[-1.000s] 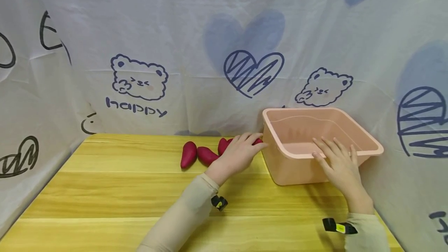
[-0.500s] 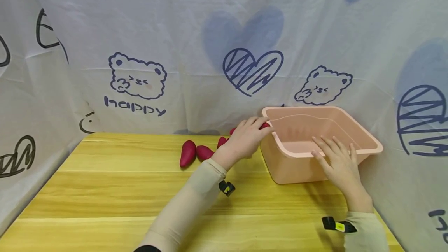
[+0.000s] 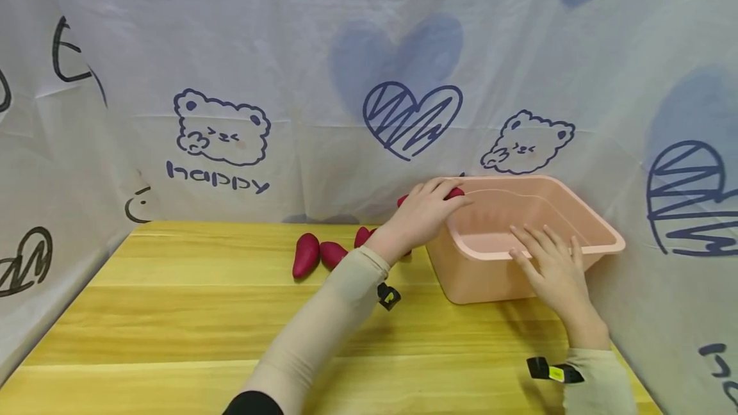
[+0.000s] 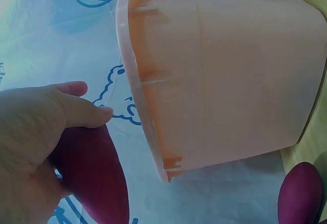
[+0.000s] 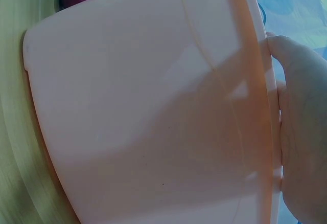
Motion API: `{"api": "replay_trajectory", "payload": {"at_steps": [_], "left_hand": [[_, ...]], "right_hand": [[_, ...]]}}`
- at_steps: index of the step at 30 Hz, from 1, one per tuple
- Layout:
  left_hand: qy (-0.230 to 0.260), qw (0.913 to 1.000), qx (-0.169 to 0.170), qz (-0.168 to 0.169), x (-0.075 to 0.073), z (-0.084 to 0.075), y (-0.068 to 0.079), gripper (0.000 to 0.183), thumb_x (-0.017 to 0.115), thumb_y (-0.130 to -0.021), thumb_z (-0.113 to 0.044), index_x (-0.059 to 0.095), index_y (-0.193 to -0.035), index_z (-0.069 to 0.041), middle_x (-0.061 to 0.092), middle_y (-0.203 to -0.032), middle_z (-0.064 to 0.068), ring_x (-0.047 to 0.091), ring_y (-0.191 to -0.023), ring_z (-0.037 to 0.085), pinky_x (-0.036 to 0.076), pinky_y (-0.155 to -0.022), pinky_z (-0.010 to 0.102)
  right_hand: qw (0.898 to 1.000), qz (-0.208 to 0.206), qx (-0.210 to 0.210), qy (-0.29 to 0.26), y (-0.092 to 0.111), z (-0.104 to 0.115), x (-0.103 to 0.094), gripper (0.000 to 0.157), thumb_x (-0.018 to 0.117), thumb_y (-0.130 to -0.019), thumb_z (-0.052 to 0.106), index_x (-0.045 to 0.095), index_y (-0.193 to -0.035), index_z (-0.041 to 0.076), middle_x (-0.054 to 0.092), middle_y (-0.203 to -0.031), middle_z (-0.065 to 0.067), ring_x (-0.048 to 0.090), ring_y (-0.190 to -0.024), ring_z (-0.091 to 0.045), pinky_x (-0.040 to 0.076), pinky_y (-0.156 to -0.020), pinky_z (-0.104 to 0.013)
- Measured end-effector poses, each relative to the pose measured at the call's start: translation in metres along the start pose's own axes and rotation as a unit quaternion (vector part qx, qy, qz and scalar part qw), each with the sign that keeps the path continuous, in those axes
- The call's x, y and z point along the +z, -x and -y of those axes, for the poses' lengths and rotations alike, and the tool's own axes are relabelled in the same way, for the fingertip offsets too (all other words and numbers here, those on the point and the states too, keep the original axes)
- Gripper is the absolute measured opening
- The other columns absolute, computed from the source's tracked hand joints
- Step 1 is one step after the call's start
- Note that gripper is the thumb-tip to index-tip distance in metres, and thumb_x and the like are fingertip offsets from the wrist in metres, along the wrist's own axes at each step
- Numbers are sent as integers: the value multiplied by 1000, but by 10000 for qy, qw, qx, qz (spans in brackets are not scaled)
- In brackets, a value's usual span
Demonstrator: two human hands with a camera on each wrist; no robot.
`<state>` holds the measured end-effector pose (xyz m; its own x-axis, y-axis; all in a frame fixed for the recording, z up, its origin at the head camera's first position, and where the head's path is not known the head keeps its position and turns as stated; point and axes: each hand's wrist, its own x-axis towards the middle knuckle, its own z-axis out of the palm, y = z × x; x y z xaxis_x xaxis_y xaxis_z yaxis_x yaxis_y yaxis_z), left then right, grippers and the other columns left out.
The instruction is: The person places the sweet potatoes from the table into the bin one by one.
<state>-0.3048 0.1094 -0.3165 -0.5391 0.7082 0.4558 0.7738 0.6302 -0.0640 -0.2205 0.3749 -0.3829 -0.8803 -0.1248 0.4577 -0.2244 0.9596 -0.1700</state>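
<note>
My left hand (image 3: 419, 215) grips a dark red sweet potato (image 3: 455, 193) above the left rim of the pink plastic tub (image 3: 469, 277). In the left wrist view, thumb and fingers hold the sweet potato (image 4: 97, 175) by its upper part, beside the tub's rim. My right hand (image 3: 556, 274) rests on the tub's near rim with its fingers fairly straight and reaching over the inside. On the table left of the tub lie several more sweet potatoes, including an upright one (image 3: 306, 256) and a slanted one (image 3: 332, 253); the left hand and forearm partly hide others.
The tub stands at the right rear of the yellow wood-grain table (image 3: 190, 312), close to the cloth backdrop (image 3: 323, 165). Cloth also hangs along the left and right sides. The part of the tub's inside that shows is bare.
My left hand has lifted a sweet potato off the table and carried it up and right to the tub's left rim. The right hand has stayed on the near rim.
</note>
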Motion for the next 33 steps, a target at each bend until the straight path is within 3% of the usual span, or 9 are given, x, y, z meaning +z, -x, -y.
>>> {"api": "replay_trajectory", "payload": {"at_steps": [8, 16, 22, 33], "left_hand": [[-74, 9999, -7, 73, 2, -5, -15, 42, 42, -104, -11, 51, -141, -29, 38, -155, 3, 39, -140, 24, 36, -114, 44], [-12, 10000, 46, -63, 4, -9, -30, 43, 46, -102, -12, 52, -140, -31, 39, -154, 2, 39, -139, 24, 38, -112, 43], [-98, 9996, 171, -188, 10, -13, -41, 43, 50, -101, -13, 53, -139, -32, 41, -152, 1, 41, -137, 22, 41, -109, 43], [-254, 9988, 426, -55, 25, -22, -58, 43, 48, -102, -14, 51, -141, -33, 38, -154, -1, 36, -142, 19, 34, -116, 40]], "right_hand": [[10000, 31, 36, 20, 0, 0, -1, 52, 39, -101, 48, 41, -148, 25, 43, -149, -18, 28, -141, -44, -3, -115, -69], [10000, 4, 7, 32, 0, 0, -1, 52, 40, -102, 48, 43, -147, 22, 44, -149, -19, 29, -140, -44, 0, -114, -70], [10000, 11, 8, -4, 0, 1, -2, 51, 39, -102, 47, 43, -147, 23, 44, -149, -18, 29, -140, -45, 1, -114, -70], [10000, 6, 10, 1, 0, 1, -1, 52, 39, -102, 48, 43, -147, 23, 44, -149, -18, 29, -140, -45, 0, -115, -69]]}}
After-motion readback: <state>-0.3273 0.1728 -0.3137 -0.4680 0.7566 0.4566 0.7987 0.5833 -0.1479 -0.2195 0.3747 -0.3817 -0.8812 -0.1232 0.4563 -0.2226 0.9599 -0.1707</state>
